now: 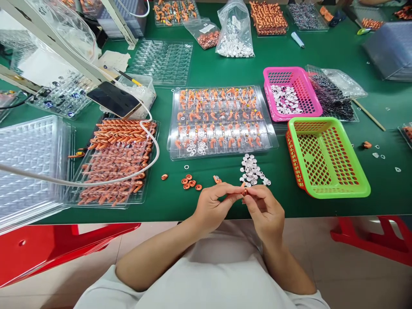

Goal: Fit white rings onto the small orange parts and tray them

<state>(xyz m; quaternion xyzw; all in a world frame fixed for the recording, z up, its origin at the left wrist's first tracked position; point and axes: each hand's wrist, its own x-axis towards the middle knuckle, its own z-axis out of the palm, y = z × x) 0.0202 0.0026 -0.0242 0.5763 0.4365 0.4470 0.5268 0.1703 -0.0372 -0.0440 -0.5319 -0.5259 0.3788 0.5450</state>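
Note:
My left hand (214, 205) and my right hand (264, 210) meet at the near edge of the green table, fingertips pinched together on a small orange part (245, 192). Just beyond them lies a pile of small white rings (252, 170). A few loose orange rings (189, 182) sit to the left of the pile. Farther back, a clear tray (222, 122) holds rows of orange parts, with white rings heaped in its near left cells.
An empty green basket (326, 159) stands right, a pink basket (291, 92) with white rings behind it. Left, a tray of orange parts (117, 161) lies under a white cable (154, 148), beside a phone (112, 98). Stacked clear trays (28, 163), red stools (54, 249).

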